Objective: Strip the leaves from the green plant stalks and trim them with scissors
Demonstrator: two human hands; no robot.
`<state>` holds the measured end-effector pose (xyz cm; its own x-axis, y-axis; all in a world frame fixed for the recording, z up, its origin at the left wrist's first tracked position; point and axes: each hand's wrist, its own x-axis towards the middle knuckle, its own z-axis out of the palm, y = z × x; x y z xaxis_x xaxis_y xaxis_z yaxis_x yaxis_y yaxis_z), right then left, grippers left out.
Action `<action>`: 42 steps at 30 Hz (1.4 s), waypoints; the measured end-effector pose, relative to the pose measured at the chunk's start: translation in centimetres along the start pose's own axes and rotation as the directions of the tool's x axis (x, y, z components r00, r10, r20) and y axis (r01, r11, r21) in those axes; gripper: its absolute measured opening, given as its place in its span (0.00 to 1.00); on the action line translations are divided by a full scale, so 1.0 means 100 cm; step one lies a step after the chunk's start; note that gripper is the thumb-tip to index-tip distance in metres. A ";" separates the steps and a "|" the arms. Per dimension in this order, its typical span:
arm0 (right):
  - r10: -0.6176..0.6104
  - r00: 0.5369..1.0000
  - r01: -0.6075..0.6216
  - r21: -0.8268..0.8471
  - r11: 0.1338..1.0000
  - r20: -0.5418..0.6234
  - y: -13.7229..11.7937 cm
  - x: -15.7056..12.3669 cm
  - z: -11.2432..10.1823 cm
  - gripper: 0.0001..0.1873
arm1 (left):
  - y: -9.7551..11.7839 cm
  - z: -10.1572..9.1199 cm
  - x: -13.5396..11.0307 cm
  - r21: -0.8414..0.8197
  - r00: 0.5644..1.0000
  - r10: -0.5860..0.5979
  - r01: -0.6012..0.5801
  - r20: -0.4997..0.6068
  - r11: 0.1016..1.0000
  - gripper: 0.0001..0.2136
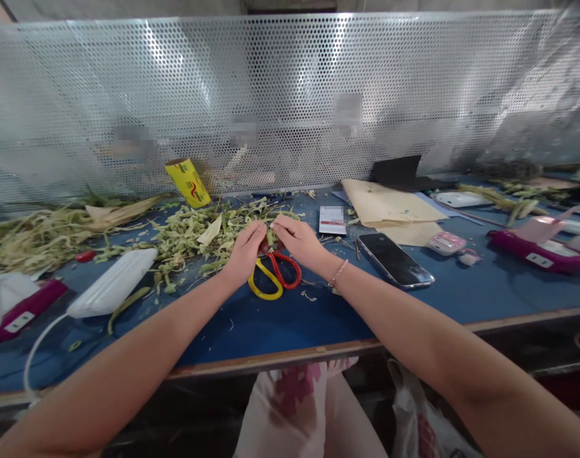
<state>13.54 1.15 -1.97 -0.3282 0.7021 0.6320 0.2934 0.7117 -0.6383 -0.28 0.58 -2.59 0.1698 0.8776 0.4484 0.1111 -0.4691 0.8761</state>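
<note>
My left hand point(247, 250) and my right hand point(297, 238) meet over the blue table, fingers closed around a small green plant piece point(271, 236). Its exact kind I cannot make out. Just below the hands lies a pair of scissors point(284, 284) with one yellow and one red handle loop; the blades are hidden beneath the hands. Left of my fingers spreads a heap of pale green plant pieces point(189, 232), with a yellow printed packet point(189, 183) standing behind it.
A phone point(395, 259), a small card with a red pen mark point(332, 220) and brown paper point(390, 202) lie to the right. At left are dry stalks point(37, 238), a white corded device point(113, 283) and a purple box point(30, 312). A perforated metal screen point(290, 83) rises behind.
</note>
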 end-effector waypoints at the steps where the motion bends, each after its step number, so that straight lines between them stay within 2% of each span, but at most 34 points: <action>1: -0.026 0.999 0.025 -0.037 0.999 -0.021 -0.001 0.000 0.000 0.13 | 0.001 0.001 0.000 0.021 1.000 0.011 -0.011 -0.015 1.000 0.14; 5: -0.133 0.990 0.121 -0.184 0.976 -0.055 -0.003 -0.001 0.002 0.14 | 0.012 0.003 -0.004 0.224 0.998 0.022 -0.009 -0.057 0.975 0.14; 8: -0.162 0.986 0.144 -0.257 0.956 -0.048 -0.004 -0.001 0.003 0.13 | 0.022 0.003 -0.007 0.363 0.992 0.036 0.009 -0.117 0.932 0.13; 14: -0.118 0.991 0.100 -0.231 0.968 -0.067 -0.004 -0.001 0.004 0.12 | 0.028 0.005 -0.006 0.335 0.986 0.016 0.041 -0.164 0.941 0.12; 17: -0.056 0.996 0.045 -0.157 0.987 -0.066 -0.004 -0.001 0.004 0.12 | 0.023 0.001 -0.004 0.308 0.991 0.037 0.005 -0.130 0.951 0.13; 23: 0.125 0.991 -0.123 0.041 0.992 -0.052 -0.005 0.002 0.005 0.13 | 0.014 -0.008 0.001 0.151 0.999 0.050 -0.047 -0.015 0.987 0.14; 30: 0.191 0.981 -0.191 0.171 0.967 0.017 -0.005 0.002 0.004 0.14 | 0.018 -0.011 0.001 0.061 0.986 0.032 -0.042 0.162 0.997 0.16; 36: 0.258 0.964 -0.264 0.243 0.933 0.056 0.002 0.002 0.006 0.13 | 0.019 -0.011 0.002 0.047 0.966 -0.003 -0.009 0.257 0.999 0.16; 42: 0.367 0.924 -0.379 0.389 0.840 0.107 -0.002 0.004 0.008 0.13 | 0.016 -0.012 0.004 0.065 0.963 0.008 -0.026 0.270 0.998 0.17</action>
<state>12.64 1.25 -1.95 -0.2918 0.9074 0.3024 0.0212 0.3222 -0.9464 -1.19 0.29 -0.84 0.4289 0.8145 0.3907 0.1697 -0.4975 0.8507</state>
